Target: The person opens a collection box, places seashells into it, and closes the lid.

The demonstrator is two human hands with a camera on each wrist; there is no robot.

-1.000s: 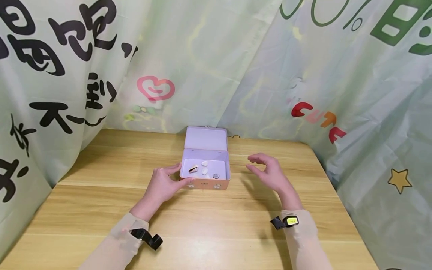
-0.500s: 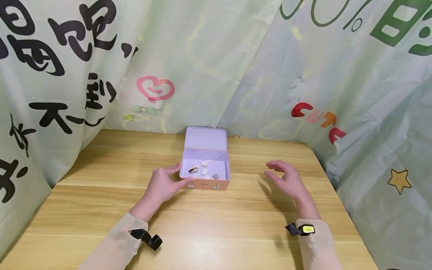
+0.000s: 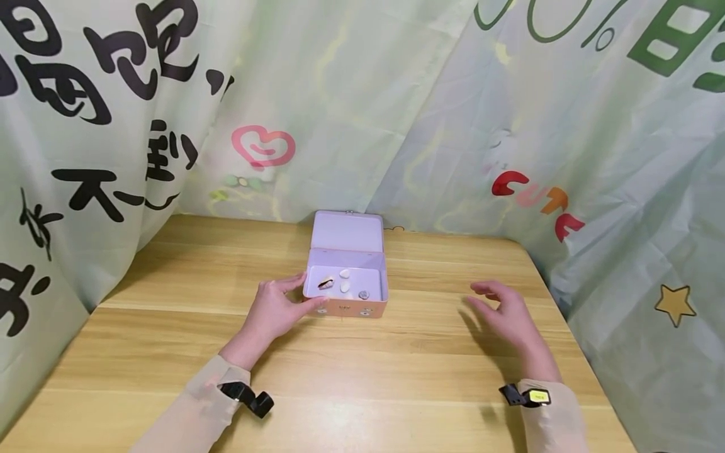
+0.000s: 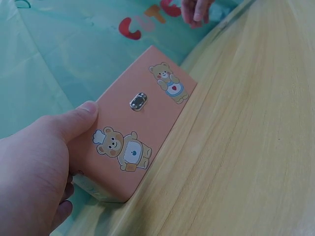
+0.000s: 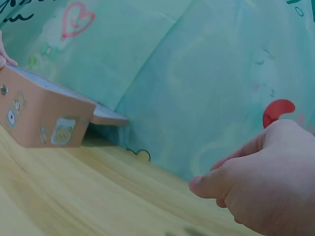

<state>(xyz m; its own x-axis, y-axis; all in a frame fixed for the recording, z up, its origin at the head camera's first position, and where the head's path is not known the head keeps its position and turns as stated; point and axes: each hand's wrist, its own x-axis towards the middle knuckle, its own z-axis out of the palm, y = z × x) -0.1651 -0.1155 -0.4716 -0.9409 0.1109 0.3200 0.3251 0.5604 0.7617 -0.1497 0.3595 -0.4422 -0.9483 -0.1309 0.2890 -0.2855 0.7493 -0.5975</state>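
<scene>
A hinged tin box (image 3: 354, 308), lilac inside, stands with its lid (image 3: 348, 231) tipped back. Teddy bear pictures and a metal clasp (image 4: 138, 101) show on its orange-pink front in the left wrist view. My left hand (image 3: 273, 309) grips its near left corner, thumb at the front and fingers along the side. On the box's floor lie a brown-and-white shell-like piece (image 3: 326, 283), two small white pieces, one white piece (image 3: 345, 286) nearer, and a grey round piece (image 3: 364, 294). Well right of the box, my right hand (image 3: 508, 314) hovers over the table with loosely bent fingers, holding nothing.
The wooden table (image 3: 430, 377) extends around the box. A printed cloth curtain (image 3: 340, 126) hangs behind its back edge and along both sides. Each wrist wears a black strap device, such as the left wrist camera (image 3: 249, 397).
My right hand has moved away from the box, to the right and nearer to me. My left hand and the box have stayed in place, and the pieces inside lie as before.
</scene>
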